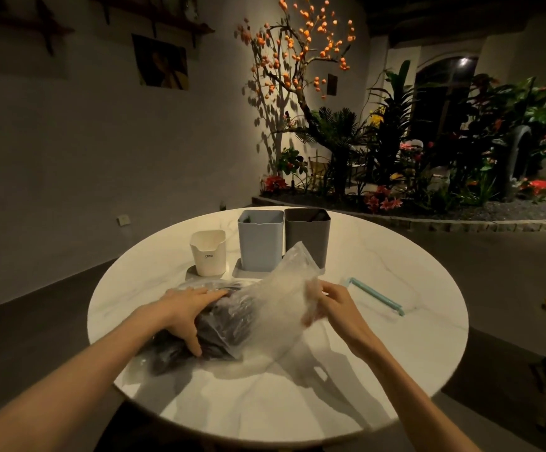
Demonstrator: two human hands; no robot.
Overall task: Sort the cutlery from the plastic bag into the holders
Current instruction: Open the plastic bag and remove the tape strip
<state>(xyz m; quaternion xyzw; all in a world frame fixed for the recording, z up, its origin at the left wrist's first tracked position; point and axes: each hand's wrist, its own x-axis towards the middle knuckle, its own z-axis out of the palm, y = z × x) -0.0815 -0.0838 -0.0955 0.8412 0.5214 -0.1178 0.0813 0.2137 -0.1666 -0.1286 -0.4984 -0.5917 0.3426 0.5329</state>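
A person's left hand (189, 316) grips the full end of a clear plastic bag (265, 308) of dark cutlery (226, 324) on a round white marble table (379, 353), thumb curled under the bundle, while the right hand (328, 305) pinches the bag's loose open end and holds it lifted off the tabletop. Behind the bag stand three holders: a small white holder (208, 252) at left, a taller blue holder (260, 244) touching a grey holder (307, 234) at right. A pale blue bag clip (376, 295) lies on the table beyond the right hand. In the dim room behind, a lit bed of plants (411, 164) and an orange-blossomed tree (301, 57) line the wall.
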